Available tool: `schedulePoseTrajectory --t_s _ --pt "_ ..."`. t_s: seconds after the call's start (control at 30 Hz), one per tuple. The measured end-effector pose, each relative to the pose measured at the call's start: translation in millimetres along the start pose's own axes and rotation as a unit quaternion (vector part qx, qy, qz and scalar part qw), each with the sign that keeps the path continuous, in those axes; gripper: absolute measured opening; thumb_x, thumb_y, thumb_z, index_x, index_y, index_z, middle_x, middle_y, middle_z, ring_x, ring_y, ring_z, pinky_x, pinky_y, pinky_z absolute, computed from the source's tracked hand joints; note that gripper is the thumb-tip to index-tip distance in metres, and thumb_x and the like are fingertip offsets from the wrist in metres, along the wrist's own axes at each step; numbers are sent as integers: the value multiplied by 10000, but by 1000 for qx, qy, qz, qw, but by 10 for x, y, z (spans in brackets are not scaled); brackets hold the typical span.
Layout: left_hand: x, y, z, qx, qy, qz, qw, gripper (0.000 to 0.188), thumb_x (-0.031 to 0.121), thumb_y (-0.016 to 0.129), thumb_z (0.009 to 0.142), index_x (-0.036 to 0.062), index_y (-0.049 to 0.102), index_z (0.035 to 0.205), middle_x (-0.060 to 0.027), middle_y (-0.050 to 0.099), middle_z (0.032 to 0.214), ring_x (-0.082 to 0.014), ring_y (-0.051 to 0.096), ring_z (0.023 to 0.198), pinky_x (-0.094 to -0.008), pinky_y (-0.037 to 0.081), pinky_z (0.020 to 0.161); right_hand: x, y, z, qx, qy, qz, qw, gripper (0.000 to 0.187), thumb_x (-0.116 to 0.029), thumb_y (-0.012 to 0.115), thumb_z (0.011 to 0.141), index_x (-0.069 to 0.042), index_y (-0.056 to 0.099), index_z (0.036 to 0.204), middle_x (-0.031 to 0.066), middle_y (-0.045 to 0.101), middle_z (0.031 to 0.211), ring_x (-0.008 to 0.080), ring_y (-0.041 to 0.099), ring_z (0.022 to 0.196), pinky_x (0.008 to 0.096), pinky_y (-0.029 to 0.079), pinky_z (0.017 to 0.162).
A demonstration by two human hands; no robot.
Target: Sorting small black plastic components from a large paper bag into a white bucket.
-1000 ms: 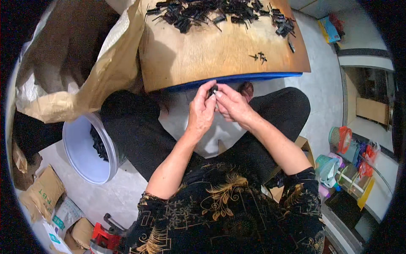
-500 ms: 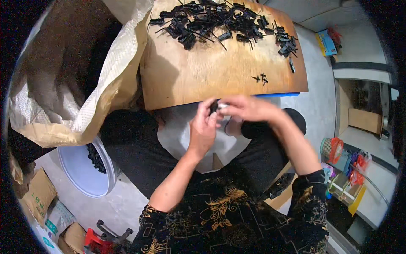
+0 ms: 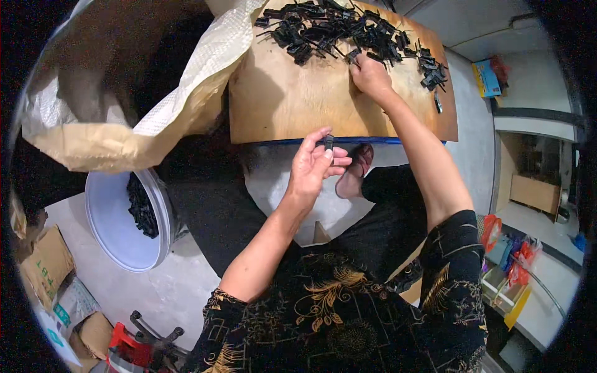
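My left hand (image 3: 314, 163) is just off the near edge of the wooden board (image 3: 298, 102), pinching a small black plastic part (image 3: 329, 142) between thumb and index finger, the other fingers loosely spread. My right hand (image 3: 373, 76) reaches over the board to the near side of a heap of black plastic parts (image 3: 320, 28), many with thin rods sticking out. Its fingertips close on one dark part (image 3: 353, 55) there, partly covered by the fingers. A single black part (image 3: 438, 102) lies apart near the board's right edge.
A large woven sack (image 3: 205, 74) gapes at the left, overlapping the board's side. Below it stands a white bucket (image 3: 165, 227) with black parts (image 3: 142, 208) inside. Cardboard boxes and a red object (image 3: 127, 351) are at lower left. Shelving with baskets (image 3: 500, 289) runs along the right.
My hands, together over the board's near edge before, have parted. The right went forward to the heap; the left stayed back with a black part. My right forearm now covers where small pieces lay.
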State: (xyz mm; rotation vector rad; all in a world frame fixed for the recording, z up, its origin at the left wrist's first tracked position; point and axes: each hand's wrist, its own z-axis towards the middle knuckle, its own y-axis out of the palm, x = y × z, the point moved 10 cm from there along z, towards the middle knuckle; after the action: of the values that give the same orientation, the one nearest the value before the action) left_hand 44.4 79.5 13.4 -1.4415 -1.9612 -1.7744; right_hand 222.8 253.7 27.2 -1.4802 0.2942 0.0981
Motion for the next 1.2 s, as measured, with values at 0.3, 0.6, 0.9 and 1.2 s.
schedulePoseTrajectory --t_s 0.3,0.6,0.9,1.2 --pt "-171 23 -147 0 -68 -118 991 171 210 536 887 81 472 979 -60 557 839 -152 575 742 -247 475 649 -229 -524 -724 -36 -93 148 984 265 -262 537 822 0 507 796 151 505 662 244 498 625 362 409 595" --pt "-46 -84 -217 16 -19 -28 999 249 247 573 865 57 481 999 -74 572 895 -126 570 631 -207 429 494 -809 -672 -1994 -23 -150 278 949 96 -76 544 834 3 503 870 165 515 651 266 549 590 325 424 544" --pt "-106 124 -286 -66 -48 -84 993 334 229 595 851 56 493 1117 -48 626 890 -95 607 587 -159 389 386 -899 -474 -2356 -40 -159 304 939 147 -46 511 841 -23 504 986 168 586 816 313 614 746 334 473 614" --pt "-101 -43 -264 -2 -33 -30 999 333 107 630 810 50 463 1092 -76 643 860 -93 607 617 -162 357 393 -896 -421 -2417 -30 -191 255 947 168 -109 529 846 -41 493 995 166 597 779 343 607 728 412 469 573"
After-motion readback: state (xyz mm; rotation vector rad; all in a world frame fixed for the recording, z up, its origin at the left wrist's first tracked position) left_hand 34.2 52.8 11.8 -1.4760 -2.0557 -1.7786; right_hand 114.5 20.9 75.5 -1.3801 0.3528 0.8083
